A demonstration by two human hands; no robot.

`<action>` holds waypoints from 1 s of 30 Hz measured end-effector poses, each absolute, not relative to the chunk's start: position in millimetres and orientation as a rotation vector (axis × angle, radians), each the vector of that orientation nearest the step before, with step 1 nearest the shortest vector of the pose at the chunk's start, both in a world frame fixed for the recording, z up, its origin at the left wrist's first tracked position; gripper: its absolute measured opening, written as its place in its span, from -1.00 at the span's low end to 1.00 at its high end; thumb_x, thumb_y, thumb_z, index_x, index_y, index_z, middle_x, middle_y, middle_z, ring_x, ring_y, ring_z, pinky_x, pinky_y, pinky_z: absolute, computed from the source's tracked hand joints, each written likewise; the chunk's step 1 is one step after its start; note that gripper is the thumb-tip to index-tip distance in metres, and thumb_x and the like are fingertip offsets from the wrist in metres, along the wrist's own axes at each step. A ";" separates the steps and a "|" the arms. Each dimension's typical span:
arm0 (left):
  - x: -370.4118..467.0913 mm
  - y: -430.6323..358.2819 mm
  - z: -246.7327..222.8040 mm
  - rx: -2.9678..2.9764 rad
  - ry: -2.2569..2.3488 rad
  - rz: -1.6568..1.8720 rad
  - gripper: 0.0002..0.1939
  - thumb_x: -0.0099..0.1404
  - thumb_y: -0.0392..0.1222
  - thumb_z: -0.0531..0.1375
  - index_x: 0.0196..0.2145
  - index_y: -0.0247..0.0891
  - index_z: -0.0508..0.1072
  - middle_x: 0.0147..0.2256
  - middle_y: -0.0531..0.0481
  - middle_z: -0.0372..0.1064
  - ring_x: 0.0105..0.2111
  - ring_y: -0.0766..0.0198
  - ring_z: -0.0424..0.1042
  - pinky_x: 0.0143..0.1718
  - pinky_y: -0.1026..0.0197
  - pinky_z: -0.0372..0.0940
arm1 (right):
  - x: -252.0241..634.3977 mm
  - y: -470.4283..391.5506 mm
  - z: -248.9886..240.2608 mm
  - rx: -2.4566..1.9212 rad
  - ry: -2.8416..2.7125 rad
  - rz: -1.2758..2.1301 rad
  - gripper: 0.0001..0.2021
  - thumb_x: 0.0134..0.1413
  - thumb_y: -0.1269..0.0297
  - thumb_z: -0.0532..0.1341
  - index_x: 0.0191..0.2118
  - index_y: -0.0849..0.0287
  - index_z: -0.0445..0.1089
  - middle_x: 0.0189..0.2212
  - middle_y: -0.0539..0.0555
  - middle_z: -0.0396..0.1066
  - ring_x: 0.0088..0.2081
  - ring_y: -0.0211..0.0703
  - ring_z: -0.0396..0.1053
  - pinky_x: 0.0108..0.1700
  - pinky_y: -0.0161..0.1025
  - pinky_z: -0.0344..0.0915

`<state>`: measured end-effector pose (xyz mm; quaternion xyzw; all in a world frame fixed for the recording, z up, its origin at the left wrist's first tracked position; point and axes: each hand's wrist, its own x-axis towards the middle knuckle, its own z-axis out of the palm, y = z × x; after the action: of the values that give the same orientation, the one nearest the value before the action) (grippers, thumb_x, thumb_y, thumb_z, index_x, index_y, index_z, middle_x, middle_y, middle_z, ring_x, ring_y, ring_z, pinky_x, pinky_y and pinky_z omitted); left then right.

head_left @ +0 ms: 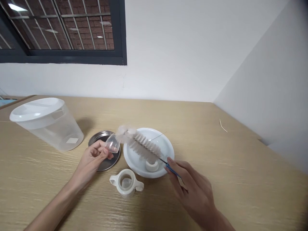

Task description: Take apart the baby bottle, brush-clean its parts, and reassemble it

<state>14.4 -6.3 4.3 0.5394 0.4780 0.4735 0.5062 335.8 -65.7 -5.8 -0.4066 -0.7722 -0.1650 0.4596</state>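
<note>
Between its thumb and fingers, my left hand (97, 155) grips a small clear plastic cap (112, 143) above a round metal tray (106, 164). My right hand (192, 189) is closed on the blue handle of a bottle brush (144, 147) with white bristles. The brush's tip reaches up to the cap's opening; whether it goes inside I cannot make out. Beneath the brush lies a white plate (168, 149) with a white ring-shaped piece (152, 166) on it. A white two-handled bottle holder (126, 189) stands on the table in front, with something clear inside.
A tall translucent plastic pitcher (55, 128) with a white lid stands at the left. On the wooden table (231, 166), a thin pale strip (223, 125) lies at the far right. Behind are a white wall and a barred window (72, 25).
</note>
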 end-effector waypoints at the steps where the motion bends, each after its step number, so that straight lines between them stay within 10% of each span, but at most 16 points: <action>1: 15.6 -6.4 5.0 1.319 1.152 1.139 -0.54 0.24 0.26 0.34 -0.30 -0.24 0.48 -0.34 -0.05 0.52 -0.33 0.25 0.42 -0.23 0.28 0.24 | 334.0 -66.7 -6.8 -0.974 -1.929 -0.372 -0.69 0.30 0.56 0.24 0.13 0.30 0.41 -0.23 0.13 0.57 -0.25 -0.24 0.57 -0.17 -0.34 0.46; 30: 22.6 -8.3 14.8 1.364 1.056 1.212 -0.59 0.22 0.13 0.41 -0.14 -0.20 0.51 -0.33 -0.04 0.54 -0.35 0.27 0.42 -0.23 0.26 0.33 | 331.8 -66.9 -9.1 -1.007 -1.891 -0.306 -0.71 0.31 0.52 0.24 0.11 0.26 0.41 -0.24 0.11 0.58 -0.25 -0.23 0.60 -0.17 -0.35 0.51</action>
<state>22.6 -8.3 14.8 0.5626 0.4357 0.4996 0.4940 331.8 -66.9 -9.1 -0.4107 -0.7715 -0.1250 0.4695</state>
